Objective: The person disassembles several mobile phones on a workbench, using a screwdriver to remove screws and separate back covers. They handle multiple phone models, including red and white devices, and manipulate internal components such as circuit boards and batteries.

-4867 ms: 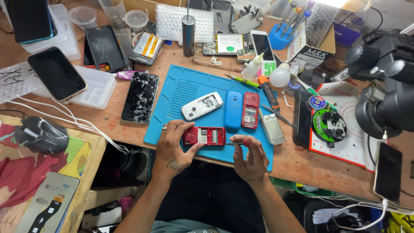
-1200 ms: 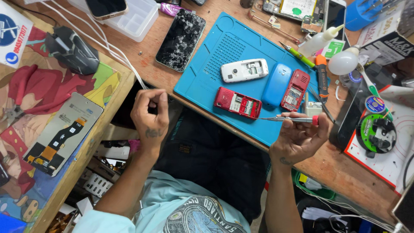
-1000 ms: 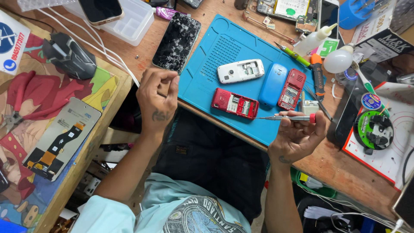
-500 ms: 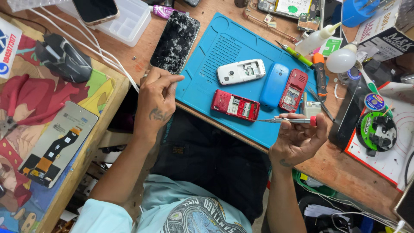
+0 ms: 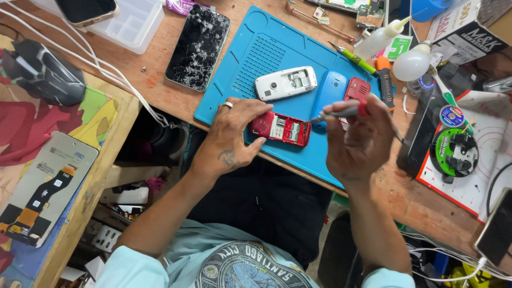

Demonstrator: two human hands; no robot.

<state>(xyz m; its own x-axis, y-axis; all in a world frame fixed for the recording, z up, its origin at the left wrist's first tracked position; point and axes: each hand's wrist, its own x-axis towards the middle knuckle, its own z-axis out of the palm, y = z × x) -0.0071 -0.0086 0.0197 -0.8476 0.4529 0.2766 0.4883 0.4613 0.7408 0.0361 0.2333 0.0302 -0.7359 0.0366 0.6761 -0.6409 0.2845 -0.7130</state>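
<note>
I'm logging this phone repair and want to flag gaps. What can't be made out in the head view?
- Left end of the red phone: covered by the left hand.
- Handle of the screwdriver: wrapped by the right hand; its tip is too small to tell what it touches.
- Phone on the clear plastic box, top left: cut by the frame edge.
- Green circuit board: cut by the top edge.

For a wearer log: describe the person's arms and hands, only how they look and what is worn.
Both arms are bare below short pale blue sleeves. The left hand wears a silver ring and has a small dark tattoo near the wrist. The right hand wears no ring that shows.
</note>
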